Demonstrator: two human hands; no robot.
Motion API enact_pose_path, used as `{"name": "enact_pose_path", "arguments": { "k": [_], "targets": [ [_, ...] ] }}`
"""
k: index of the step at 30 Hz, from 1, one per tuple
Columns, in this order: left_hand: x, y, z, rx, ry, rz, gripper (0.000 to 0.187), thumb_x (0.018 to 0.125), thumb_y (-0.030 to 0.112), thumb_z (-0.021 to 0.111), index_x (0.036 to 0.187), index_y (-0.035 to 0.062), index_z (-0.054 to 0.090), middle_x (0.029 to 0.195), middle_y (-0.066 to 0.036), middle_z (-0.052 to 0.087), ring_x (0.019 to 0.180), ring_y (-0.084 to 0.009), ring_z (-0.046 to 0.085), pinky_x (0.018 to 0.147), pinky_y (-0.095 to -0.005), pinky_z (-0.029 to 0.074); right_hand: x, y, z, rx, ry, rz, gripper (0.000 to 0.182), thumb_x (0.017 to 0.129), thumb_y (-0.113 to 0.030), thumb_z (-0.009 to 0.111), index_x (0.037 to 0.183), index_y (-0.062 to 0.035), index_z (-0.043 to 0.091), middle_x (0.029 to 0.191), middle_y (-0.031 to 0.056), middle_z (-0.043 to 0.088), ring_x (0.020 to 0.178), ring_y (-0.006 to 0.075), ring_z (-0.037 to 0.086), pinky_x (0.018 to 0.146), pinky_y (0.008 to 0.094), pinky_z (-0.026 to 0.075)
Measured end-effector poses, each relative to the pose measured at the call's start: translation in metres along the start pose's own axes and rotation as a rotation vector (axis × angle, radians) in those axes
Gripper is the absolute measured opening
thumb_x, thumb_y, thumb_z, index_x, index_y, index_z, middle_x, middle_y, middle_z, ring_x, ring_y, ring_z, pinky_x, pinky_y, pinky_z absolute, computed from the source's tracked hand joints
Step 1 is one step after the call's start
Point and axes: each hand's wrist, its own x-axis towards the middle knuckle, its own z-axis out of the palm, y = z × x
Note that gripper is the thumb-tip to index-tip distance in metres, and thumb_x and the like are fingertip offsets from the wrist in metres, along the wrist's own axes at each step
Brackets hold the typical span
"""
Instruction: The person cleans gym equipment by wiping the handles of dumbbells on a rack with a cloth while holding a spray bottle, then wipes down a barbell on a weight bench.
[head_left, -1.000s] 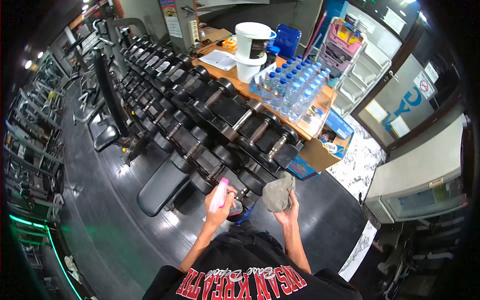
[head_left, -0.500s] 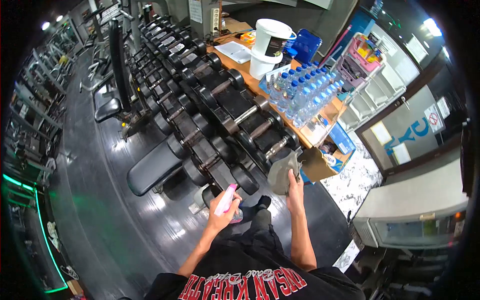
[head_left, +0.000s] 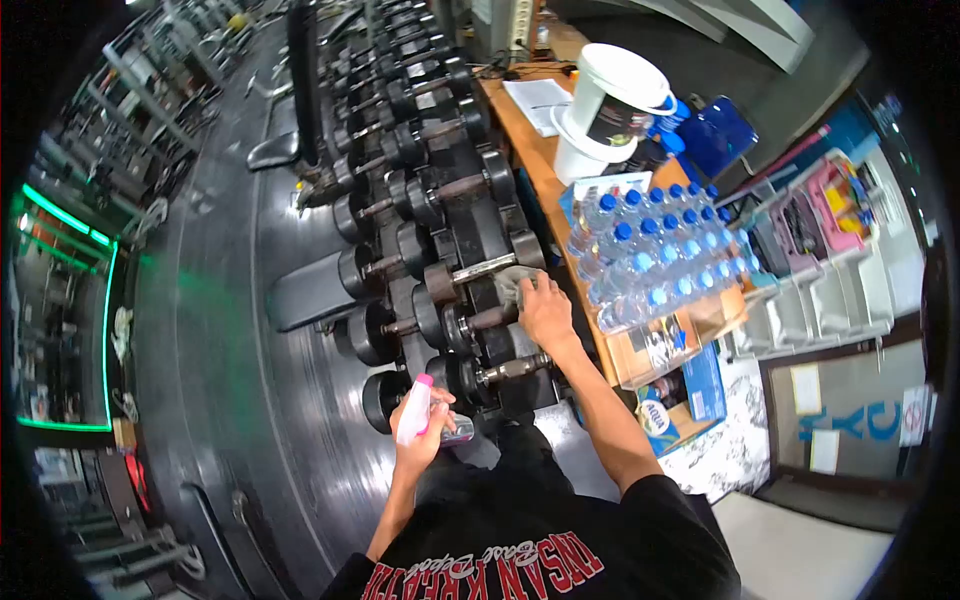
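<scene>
My left hand (head_left: 424, 432) is wrapped round a spray bottle (head_left: 411, 412) with a pink and white spray head and a clear body. It is beside the nearest dumbbells of the rack. My right hand (head_left: 547, 312) presses a grey cloth (head_left: 512, 286) onto the right end of a dumbbell (head_left: 489, 318) in the upper row. Cloth and fingers hide that end. Just beyond lies a dumbbell with a shiny handle (head_left: 484, 268), its right end close to the cloth. Nearer to me is another dumbbell (head_left: 515, 369) with a worn metal handle.
Right of the rack stands a wooden table (head_left: 535, 150) with white buckets (head_left: 620, 80), paper sheets and many water bottles (head_left: 650, 260). An open carton (head_left: 668, 418) sits below its near end. A padded bench (head_left: 312, 290) is left of the rack. Stacked crates (head_left: 815, 225) stand at right.
My right hand has moved forward with the cloth from beside the rack onto a dumbbell. My left hand still holds the spray bottle, now further left in view. The camera view has shifted.
</scene>
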Motion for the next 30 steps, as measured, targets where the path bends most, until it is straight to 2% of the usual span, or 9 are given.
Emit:
{"name": "enact_pose_path", "arguments": {
  "k": [8, 12, 14, 19, 21, 23, 24, 28, 30],
  "targets": [
    [-0.02, 0.003, 0.025, 0.064, 0.253, -0.103, 0.009, 0.089, -0.004, 0.057, 0.098, -0.0023, 0.055, 0.091, -0.012, 0.063, 0.06, -0.0119, 0.059, 0.056, -0.0271, 0.05, 0.039, 0.029, 0.002, 0.15, -0.02, 0.213, 0.026, 0.085, -0.023, 0.06, 0.103, -0.0038, 0.058, 0.093, 0.0213, 0.065, 0.087, 0.0404, 0.066, 0.074, 0.0524, 0.053],
    [-0.023, 0.003, 0.025, 0.091, 0.299, -0.055, 0.008, 0.09, -0.003, 0.057, 0.098, -0.0018, 0.056, 0.09, -0.012, 0.063, 0.06, -0.012, 0.059, 0.056, -0.0271, 0.05, 0.035, 0.037, -0.003, 0.298, -0.151, 0.231, 0.024, 0.088, -0.017, 0.055, 0.107, -0.0031, 0.057, 0.104, 0.0231, 0.065, 0.094, 0.0447, 0.062, 0.08, 0.0534, 0.05],
    [-0.021, -0.002, 0.021, 0.026, 0.313, -0.041, 0.008, 0.09, -0.003, 0.058, 0.098, -0.0016, 0.056, 0.09, -0.011, 0.063, 0.06, -0.0117, 0.059, 0.056, -0.0268, 0.05, 0.015, 0.037, 0.007, 0.479, 0.072, 0.056, 0.024, 0.087, -0.007, 0.053, 0.111, -0.0032, 0.056, 0.108, 0.0225, 0.064, 0.098, 0.047, 0.059, 0.085, 0.0522, 0.048],
    [-0.009, 0.0, 0.021, 0.049, 0.283, -0.038, 0.008, 0.09, -0.003, 0.058, 0.098, -0.0019, 0.056, 0.09, -0.01, 0.063, 0.06, -0.0107, 0.059, 0.056, -0.0263, 0.049, -0.044, 0.039, -0.027, 0.537, -0.004, -0.269, 0.05, 0.066, 0.015, 0.055, 0.112, -0.0044, 0.059, 0.136, 0.0119, 0.052, 0.133, 0.0356, 0.04, 0.109, 0.0422, 0.037],
    [-0.003, 0.004, 0.027, 0.033, 0.285, -0.029, 0.008, 0.09, -0.003, 0.058, 0.097, -0.0021, 0.056, 0.089, -0.01, 0.063, 0.061, -0.0104, 0.059, 0.056, -0.026, 0.049, -0.048, 0.056, -0.036, 0.522, 0.011, -0.35, 0.045, 0.07, 0.013, 0.055, 0.111, -0.0049, 0.06, 0.125, 0.015, 0.06, 0.122, 0.0335, 0.053, 0.101, 0.0396, 0.043],
    [-0.001, 0.007, 0.035, 0.132, 0.295, -0.05, 0.007, 0.09, -0.003, 0.057, 0.097, -0.0022, 0.057, 0.089, -0.009, 0.063, 0.061, -0.0104, 0.058, 0.057, -0.0254, 0.048, -0.045, 0.075, -0.046, 0.813, -0.232, 0.002, 0.029, 0.084, 0.007, 0.05, 0.11, 0.0001, 0.058, 0.11, 0.0164, 0.065, 0.104, 0.0292, 0.062, 0.089, 0.037, 0.047],
    [0.0, 0.006, 0.041, 0.183, 0.318, -0.039, 0.006, 0.09, -0.004, 0.056, 0.096, -0.0023, 0.057, 0.09, -0.008, 0.062, 0.061, -0.0109, 0.059, 0.058, -0.0252, 0.048, -0.041, 0.093, -0.023, 0.872, -0.096, 0.026, 0.021, 0.094, -0.008, 0.051, 0.112, 0.0008, 0.056, 0.097, 0.0151, 0.065, 0.09, 0.023, 0.062, 0.081, 0.0345, 0.047],
    [0.003, -0.005, 0.073, 0.111, 0.469, -0.028, 0.01, 0.093, 0.004, 0.055, 0.101, -0.0024, 0.057, 0.092, -0.011, 0.061, 0.061, -0.0132, 0.06, 0.056, -0.0283, 0.05, -0.009, 0.104, 0.037, 1.034, 0.284, 0.415, 0.045, 0.098, -0.035, 0.053, 0.121, 0.0036, 0.053, 0.107, 0.0173, 0.066, 0.097, 0.0302, 0.063, 0.087, 0.0372, 0.047],
    [0.002, -0.015, 0.086, 0.142, 0.49, -0.041, 0.01, 0.093, 0.005, 0.054, 0.101, -0.0018, 0.056, 0.092, -0.011, 0.061, 0.061, -0.0137, 0.06, 0.058, -0.0291, 0.05, -0.001, 0.093, 0.043, 0.82, 0.054, 0.268, 0.046, 0.098, -0.033, 0.051, 0.131, -0.0007, 0.049, 0.116, 0.0229, 0.063, 0.106, 0.0352, 0.062, 0.09, 0.0397, 0.046]
  ]
}}
